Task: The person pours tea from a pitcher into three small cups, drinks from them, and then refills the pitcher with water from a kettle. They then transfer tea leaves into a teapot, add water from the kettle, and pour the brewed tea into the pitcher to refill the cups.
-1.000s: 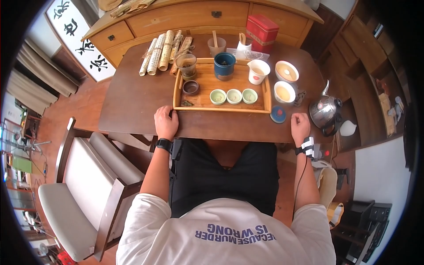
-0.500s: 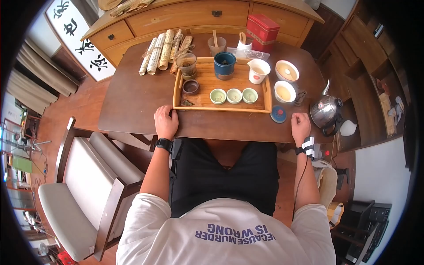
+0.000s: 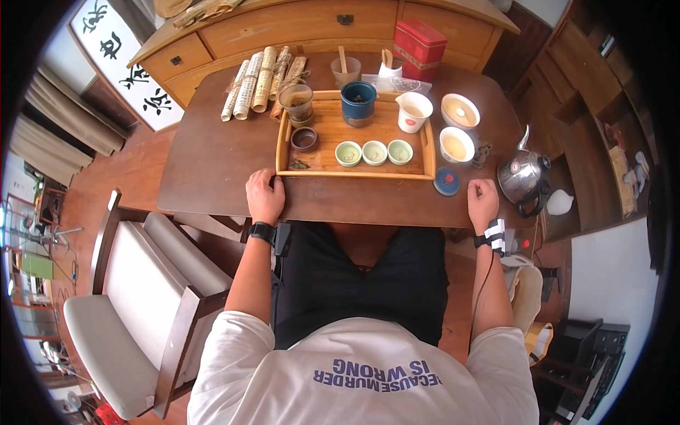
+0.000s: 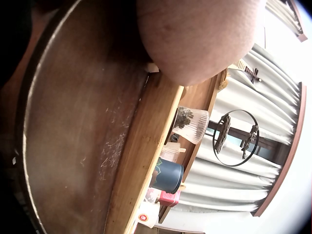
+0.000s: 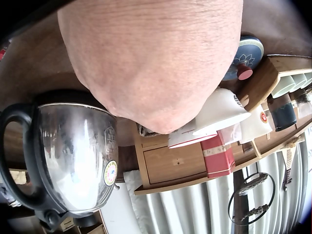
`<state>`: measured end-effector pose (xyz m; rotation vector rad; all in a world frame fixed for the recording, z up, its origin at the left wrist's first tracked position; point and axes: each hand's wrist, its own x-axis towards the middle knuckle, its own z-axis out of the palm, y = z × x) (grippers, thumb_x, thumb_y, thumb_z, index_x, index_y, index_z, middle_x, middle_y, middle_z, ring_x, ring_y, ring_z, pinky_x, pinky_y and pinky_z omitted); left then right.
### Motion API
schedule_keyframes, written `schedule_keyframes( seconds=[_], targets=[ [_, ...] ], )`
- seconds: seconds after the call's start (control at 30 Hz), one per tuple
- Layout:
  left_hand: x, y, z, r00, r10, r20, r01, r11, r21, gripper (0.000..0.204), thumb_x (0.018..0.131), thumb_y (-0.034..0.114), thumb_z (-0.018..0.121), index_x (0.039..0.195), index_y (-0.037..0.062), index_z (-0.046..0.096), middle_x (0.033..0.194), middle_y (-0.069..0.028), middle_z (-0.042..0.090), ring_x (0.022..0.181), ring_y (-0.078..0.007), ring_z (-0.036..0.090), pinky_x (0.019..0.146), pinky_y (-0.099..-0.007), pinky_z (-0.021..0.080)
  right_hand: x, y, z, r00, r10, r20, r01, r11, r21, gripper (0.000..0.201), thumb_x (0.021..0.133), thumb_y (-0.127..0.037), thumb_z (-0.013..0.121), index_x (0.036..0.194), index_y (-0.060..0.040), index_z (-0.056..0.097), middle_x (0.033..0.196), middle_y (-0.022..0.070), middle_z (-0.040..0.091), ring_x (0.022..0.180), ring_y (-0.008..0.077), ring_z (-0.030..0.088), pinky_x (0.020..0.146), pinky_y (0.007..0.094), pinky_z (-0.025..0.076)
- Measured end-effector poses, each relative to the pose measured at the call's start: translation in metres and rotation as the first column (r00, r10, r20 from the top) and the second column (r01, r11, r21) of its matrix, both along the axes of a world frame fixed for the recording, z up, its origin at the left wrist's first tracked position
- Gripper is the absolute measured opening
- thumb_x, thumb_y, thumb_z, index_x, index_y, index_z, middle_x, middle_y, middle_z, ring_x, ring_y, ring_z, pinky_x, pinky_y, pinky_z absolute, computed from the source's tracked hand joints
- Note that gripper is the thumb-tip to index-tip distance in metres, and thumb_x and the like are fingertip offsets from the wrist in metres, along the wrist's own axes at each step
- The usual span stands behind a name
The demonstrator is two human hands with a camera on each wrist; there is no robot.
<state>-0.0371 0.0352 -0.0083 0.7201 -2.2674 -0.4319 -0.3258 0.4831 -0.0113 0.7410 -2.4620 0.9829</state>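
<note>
The left hand [image 3: 265, 198] rests on the brown table by the near left corner of the wooden tray [image 3: 354, 176], its fingers loosely curled and holding nothing. Between the blue lid [image 3: 446, 181] and the steel kettle [image 3: 523, 176], the right hand [image 3: 482, 203] lies on the table, loosely curled and empty. On the tray stand three green cups [image 3: 375, 152], a blue pot [image 3: 359, 104], a white pitcher [image 3: 413, 112], a glass with leaves [image 3: 297, 106] and a small dark cup [image 3: 304, 139]. The back of the right hand [image 5: 156, 63] fills much of the right wrist view beside the kettle [image 5: 78, 156].
Two white bowls [image 3: 457, 145] stand right of the tray. Tied scrolls [image 3: 264, 80] lie at the back left, and a red tin [image 3: 419, 49] stands at the back. A cushioned chair [image 3: 134, 283] is left of the person; the table's near edge [image 3: 212, 214] runs beside the legs.
</note>
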Motion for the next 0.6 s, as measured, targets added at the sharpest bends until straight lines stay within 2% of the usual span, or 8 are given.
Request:
schedule_keyframes(
  seconds=[0.17,0.6],
  targets=[
    [0.0006,-0.0002,0.0003,1.0,0.001,-0.003,-0.001,1.0,-0.008,0.012,0.088,0.008,0.068,0.099,0.0013,0.071,0.105,-0.0186,0.073,0.107,-0.04,0.066,0.097,-0.0476,0.05,0.0027,-0.0028,0.0033,0.999,-0.02,0.038,0.022,0.999,-0.035,0.009,0.091,-0.011,0.073,0.093,-0.0014,0.073,0.091,0.013,0.068,0.079,0.0305,0.067,0.072,0.0394,0.053],
    [0.0014,-0.0054,-0.0038,0.999,0.005,0.046,-0.004,1.0,-0.013,0.011,0.088,0.008,0.067,0.095,0.0011,0.07,0.1,-0.0199,0.072,0.102,-0.0413,0.066,0.093,-0.049,0.051,0.0044,-0.0025,0.0052,0.999,-0.02,0.033,0.023,0.994,-0.107,0.008,0.091,-0.01,0.073,0.091,-0.0021,0.072,0.088,0.012,0.068,0.078,0.0298,0.067,0.072,0.0396,0.054]
  ],
)
